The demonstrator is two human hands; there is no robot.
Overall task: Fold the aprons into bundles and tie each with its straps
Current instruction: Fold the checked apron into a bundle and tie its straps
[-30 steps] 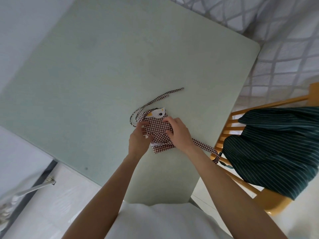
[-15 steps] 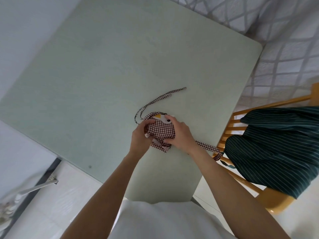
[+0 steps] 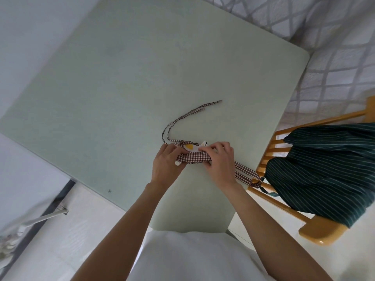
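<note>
Between both hands I see the brown-and-white gingham apron, folded down into a narrow roll lying on the pale green glass tabletop. Left hand is clamped on the roll's left end, thumb on the near side, fingers curled over the top. Right hand pinches the right end, fingertips pressed onto the upper fold. Both are grasping the apron, neither released.

White patch with a yellow-orange spot peeks out of the roll just beyond the left hand's knuckles, between the two hands.

Thin gingham ties run from the roll's left end, just past the left hand, loop out and trail away from me across the table; two ends lie side by side, well beyond both hands. Wider gingham strap comes out from under the right hand and runs to my right, its end hanging off the table edge, close to the chair.

Right of the right hand, off the table: yellow wooden slatted chair with a dark green white-pinstriped cloth draped over it, apart from the hands. I can't tell if that cloth is another apron.

White shirt fills the bottom of the view under my forearms.
</note>
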